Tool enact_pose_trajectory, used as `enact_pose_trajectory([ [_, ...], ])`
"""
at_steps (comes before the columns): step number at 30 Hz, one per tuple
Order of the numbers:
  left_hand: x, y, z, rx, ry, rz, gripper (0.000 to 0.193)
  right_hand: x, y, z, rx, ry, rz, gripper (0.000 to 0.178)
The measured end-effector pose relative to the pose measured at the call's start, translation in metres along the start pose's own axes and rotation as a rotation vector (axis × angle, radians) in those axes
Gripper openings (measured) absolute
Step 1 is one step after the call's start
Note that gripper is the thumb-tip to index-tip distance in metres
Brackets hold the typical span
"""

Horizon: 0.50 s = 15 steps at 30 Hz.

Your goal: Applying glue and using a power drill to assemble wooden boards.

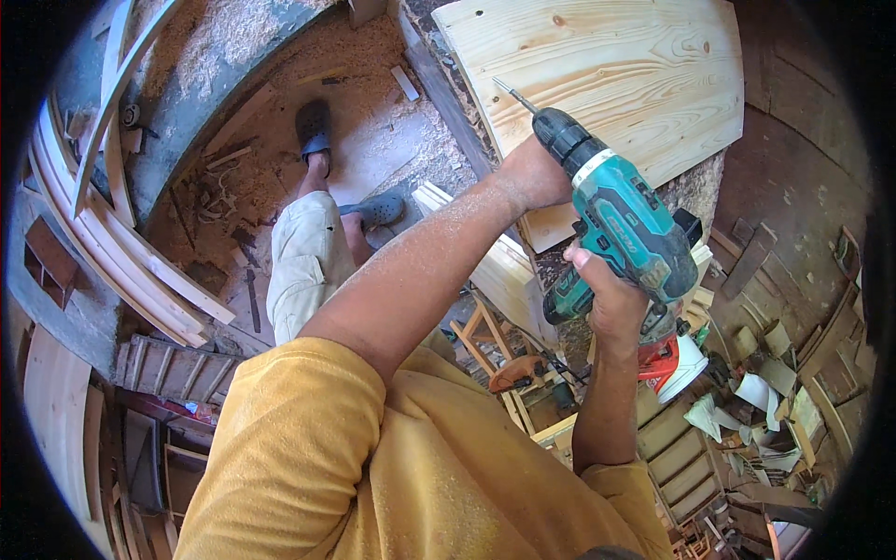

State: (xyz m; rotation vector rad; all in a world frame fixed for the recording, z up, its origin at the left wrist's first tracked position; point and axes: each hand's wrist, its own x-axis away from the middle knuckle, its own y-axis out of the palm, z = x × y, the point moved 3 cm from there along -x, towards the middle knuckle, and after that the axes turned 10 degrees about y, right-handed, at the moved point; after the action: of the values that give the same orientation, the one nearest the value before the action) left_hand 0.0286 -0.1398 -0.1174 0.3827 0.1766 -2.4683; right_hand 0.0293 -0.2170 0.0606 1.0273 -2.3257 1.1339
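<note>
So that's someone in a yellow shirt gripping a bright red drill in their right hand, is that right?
Not quite: the head view shows that the drill is teal and black, not red. The yellow shirt and right hand are correct.

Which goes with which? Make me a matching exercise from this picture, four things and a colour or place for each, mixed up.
Things                         Colour or place
1. Power drill    A. at the far left
2. T-shirt        B. upper right, lying flat
3. Knotty wooden panel    C. teal and black
4. Curved wooden strips    D. mustard yellow

Right pairs: 1-C, 2-D, 3-B, 4-A.
</note>
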Motion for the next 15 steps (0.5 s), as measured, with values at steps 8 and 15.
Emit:
enact_pose_trajectory([
  [8, 0.0, -0.005, 0.005, -0.035, -0.006, -0.009, 0.023, 0.0, -0.002, 0.001, 0.064, -0.002, -0.058, 0.024],
  [15, 0.002, -0.001, 0.0, 0.087, -0.088, -0.037, 0.024, 0.001, 0.003, -0.006, -0.001, -0.002, 0.015, 0.029],
])
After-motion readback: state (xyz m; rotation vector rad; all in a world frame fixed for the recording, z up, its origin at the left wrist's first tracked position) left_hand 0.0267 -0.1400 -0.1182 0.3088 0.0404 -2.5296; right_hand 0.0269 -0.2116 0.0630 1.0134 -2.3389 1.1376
